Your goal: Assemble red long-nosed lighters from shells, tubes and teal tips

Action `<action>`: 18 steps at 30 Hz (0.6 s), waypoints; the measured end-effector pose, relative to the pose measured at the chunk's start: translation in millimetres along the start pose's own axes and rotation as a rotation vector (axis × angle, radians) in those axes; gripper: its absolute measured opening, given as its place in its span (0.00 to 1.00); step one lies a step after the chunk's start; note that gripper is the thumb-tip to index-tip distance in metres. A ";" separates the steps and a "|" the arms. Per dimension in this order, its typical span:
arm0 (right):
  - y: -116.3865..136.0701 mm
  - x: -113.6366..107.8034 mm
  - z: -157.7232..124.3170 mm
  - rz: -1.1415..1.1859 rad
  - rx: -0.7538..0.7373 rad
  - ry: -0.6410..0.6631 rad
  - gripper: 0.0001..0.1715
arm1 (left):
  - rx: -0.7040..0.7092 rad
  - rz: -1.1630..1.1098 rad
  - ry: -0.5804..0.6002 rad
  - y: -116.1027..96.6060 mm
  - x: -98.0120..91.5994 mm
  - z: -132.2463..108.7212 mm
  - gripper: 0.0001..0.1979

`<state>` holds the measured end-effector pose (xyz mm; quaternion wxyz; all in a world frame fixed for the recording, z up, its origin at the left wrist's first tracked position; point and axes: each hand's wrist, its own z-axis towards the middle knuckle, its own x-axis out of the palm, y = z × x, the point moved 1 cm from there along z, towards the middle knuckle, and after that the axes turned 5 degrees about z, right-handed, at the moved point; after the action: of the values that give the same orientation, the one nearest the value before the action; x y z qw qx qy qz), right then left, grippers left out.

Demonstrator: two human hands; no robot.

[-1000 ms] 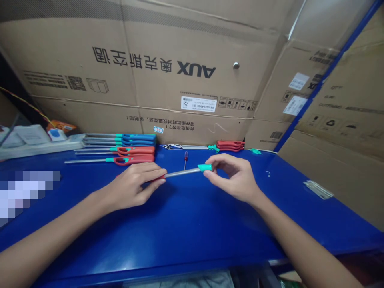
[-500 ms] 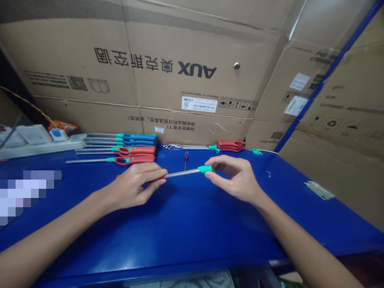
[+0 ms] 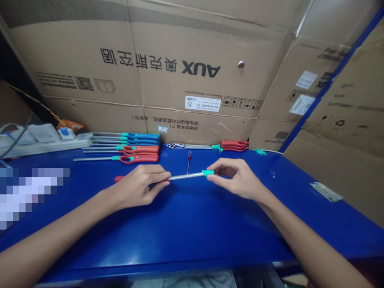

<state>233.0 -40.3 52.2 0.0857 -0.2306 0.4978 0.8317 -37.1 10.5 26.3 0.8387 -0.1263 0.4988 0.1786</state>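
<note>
At the centre of the frame, a long-nozzle utility lighter (image 3: pixel 187 176) lies level across the blue tabletop (image 3: pixel 192 236), held between the two hands. The left hand (image 3: pixel 139 186) is closed around the lighter's red body, whose red end (image 3: pixel 119 179) shows beyond the hand. The right hand (image 3: pixel 237 179) is nearly closed, its thumb and forefinger pinching the teal collar (image 3: pixel 208 173) on the steel nozzle. Just behind the nozzle lies a small red-handled screwdriver (image 3: pixel 189 160). At upper left of the tabletop, blue-handled lighters (image 3: pixel 141 139) and red-handled lighters (image 3: pixel 139 154) lie in rows beside a white power strip (image 3: pixel 45 144). Farther right along the back edge sit stacked red handles (image 3: pixel 234 145). Cardboard boxes (image 3: pixel 150 72) stand behind and to the right.
</note>
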 end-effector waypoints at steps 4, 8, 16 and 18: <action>-6.0 1.3 -1.1 -0.020 -0.075 0.030 0.08 | -0.036 -0.061 0.089 1.2 -4.9 1.3 0.12; -4.7 2.2 -2.7 -0.182 -0.188 0.091 0.04 | -0.060 -0.100 0.221 4.5 -10.1 2.6 0.12; -1.1 21.6 -3.7 -0.171 -0.029 0.218 0.08 | 0.017 -0.025 0.204 -16.1 -4.4 8.1 0.11; 0.7 26.6 -2.9 -0.175 0.018 0.269 0.09 | 0.042 -0.001 0.174 -23.1 -0.1 10.3 0.11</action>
<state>210.2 -45.5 39.1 0.0923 -0.3814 0.4904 0.7781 -19.2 -6.5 32.0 0.7947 -0.1240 0.5734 0.1560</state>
